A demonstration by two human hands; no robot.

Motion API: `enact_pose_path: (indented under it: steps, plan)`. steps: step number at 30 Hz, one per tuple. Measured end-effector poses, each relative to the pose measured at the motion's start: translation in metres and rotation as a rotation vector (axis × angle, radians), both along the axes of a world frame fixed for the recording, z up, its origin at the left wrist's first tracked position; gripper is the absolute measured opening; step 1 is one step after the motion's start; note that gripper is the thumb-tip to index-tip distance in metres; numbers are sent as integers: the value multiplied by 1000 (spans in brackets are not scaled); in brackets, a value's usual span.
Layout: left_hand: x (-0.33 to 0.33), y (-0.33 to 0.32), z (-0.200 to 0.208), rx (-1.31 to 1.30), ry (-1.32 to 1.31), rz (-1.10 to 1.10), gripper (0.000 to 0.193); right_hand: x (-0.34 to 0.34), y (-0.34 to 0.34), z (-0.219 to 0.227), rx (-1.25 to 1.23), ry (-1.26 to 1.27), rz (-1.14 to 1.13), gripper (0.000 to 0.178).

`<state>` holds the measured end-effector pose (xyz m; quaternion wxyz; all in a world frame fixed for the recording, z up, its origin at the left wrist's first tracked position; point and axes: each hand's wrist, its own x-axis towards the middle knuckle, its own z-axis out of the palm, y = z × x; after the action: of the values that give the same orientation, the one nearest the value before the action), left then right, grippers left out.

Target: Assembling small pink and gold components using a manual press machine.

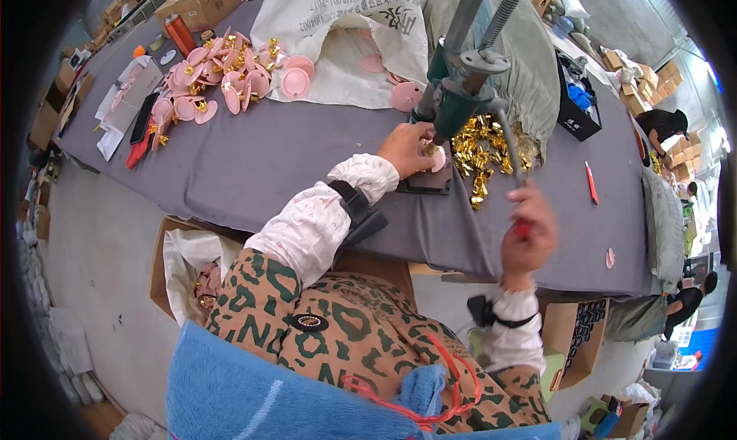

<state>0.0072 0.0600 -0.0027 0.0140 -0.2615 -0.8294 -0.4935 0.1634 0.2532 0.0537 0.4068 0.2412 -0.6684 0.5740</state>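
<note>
A green hand press (463, 112) stands on the table in front of me. At its base, my left hand (405, 150) is closed on a small pink disc (438, 159) with gold-coloured metal by the fingertips, right under the press's ram. My right hand (530, 229), somewhat blurred, is wrapped round the red grip (523, 228) of the press's lever (508, 137), which slants down toward me. Shiny gold metal clips (477, 150) lie heaped just right of the press. A pile of pink discs with gold clips (230, 68) spreads over the table at the left.
Behind the press, a white woven sack (338, 72) opens toward me with pink discs at its mouth. A red pen-like tool (591, 183) and a black box (577, 102) lie to the right. Below the table edge stands a cardboard box (585, 340). Other people work at far right.
</note>
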Motion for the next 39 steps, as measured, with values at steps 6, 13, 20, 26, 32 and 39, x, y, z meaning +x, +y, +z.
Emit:
enact_pose_path:
  steps: [6, 13, 20, 26, 32, 39]
  plan:
    - [-7, 3, -11, -18, -35, -18, 47, -12, 12, 29, 246, -90, 40, 22]
    - [-10, 3, -29, 96, 23, 72, 48, -165, 0, 188, -338, -234, 124, 23]
    - [-27, -115, -31, -218, -109, 14, 45, -242, -1, 185, -381, -378, -1, 25]
    - [-113, -166, -2, -417, 269, 568, 57, -242, 12, 182, -374, -305, 21, 25]
    - [-185, -205, -64, -502, 125, 800, 37, -241, -8, 184, -430, -302, 58, 24]
    - [-99, -133, -6, 527, -381, 297, 31, -248, 35, 180, -287, -298, -25, 30]
